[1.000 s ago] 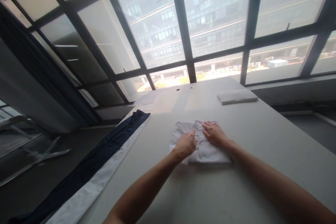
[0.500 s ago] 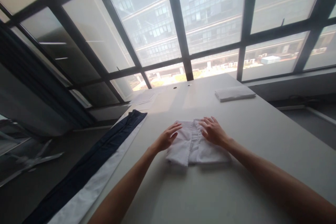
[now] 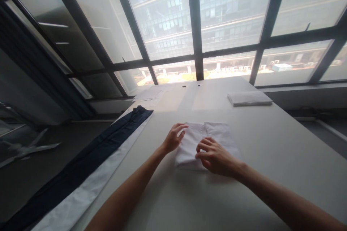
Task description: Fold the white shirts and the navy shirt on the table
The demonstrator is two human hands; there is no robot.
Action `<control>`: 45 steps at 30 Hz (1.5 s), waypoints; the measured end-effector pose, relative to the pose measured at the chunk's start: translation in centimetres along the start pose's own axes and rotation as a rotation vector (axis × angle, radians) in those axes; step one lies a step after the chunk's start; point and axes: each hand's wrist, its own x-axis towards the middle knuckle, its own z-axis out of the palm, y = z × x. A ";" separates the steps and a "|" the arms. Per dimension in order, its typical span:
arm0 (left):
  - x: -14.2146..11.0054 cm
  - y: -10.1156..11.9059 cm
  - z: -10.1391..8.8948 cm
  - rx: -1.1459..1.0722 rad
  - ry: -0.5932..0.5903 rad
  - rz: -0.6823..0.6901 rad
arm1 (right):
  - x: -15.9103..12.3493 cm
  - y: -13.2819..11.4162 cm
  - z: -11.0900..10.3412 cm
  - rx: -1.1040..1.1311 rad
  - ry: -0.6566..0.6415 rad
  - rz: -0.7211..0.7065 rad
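Observation:
A folded white cloth garment lies flat on the white table in front of me, with a seam between its left and right parts. My left hand is at its left edge, fingers extended and thumb apart, holding nothing. Over the front middle of the garment, my right hand has its fingers curled and the thumb drawn in to the index finger, closed on the cloth. The fingertips partly hide the fabric there, and the hand covers the garment's front right part.
On the table's left edge lie long dark blue trousers beside a long white cloth. A folded white stack sits at the back right. Paper sheets lie at the far left corner. Windows rise behind the table.
My right hand has moved from the garment's far right part toward its front middle and has curled its fingers. The garment's central gap has narrowed. My left hand stays at the left edge.

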 end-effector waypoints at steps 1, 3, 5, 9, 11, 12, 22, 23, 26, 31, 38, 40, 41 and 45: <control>-0.5 0.9 -0.9 0.037 -0.057 0.008 | -0.2 0.1 -0.1 0.020 -0.014 -0.007; -2.1 2.7 -2.5 0.093 -0.235 0.040 | -0.7 0.0 0.1 0.047 -0.054 -0.012; -4.0 4.1 -3.8 0.123 -0.380 0.059 | -1.0 -0.3 0.6 0.053 -0.080 -0.005; -8.1 5.2 -4.2 0.178 -0.411 0.014 | -0.9 -0.4 1.3 0.031 -0.048 0.017; -9.4 5.1 -3.5 0.181 -0.359 -0.003 | -0.7 -0.4 1.5 0.017 0.011 0.029; -9.8 5.0 -3.1 0.182 -0.315 -0.016 | -0.7 -0.4 1.5 0.012 0.042 0.030; -10.9 4.5 -1.1 0.247 -0.230 -0.035 | -0.7 -0.4 1.1 -0.015 0.190 -0.023; -11.0 4.4 -1.2 0.249 -0.246 -0.017 | -0.8 -0.3 1.1 -0.015 0.168 -0.042; -11.1 4.3 -1.9 0.203 -0.291 0.020 | -1.2 -0.3 1.0 0.029 0.025 -0.095; -9.4 4.1 -4.3 0.017 -0.378 0.024 | -1.5 -0.6 0.7 0.153 -0.137 -0.062; -0.6 -1.9 -3.1 -0.021 -0.088 -0.194 | -1.2 0.7 1.5 0.043 0.111 0.168; 2.4 -3.8 -1.7 -0.030 -0.111 -0.264 | -1.3 1.3 2.1 -0.005 0.161 0.283; 3.6 -4.6 -1.0 -0.036 -0.124 -0.277 | -1.4 1.5 2.4 -0.020 0.173 0.337; 6.6 -6.6 0.6 -0.061 -0.209 -0.290 | -1.7 2.0 2.9 -0.015 0.160 0.417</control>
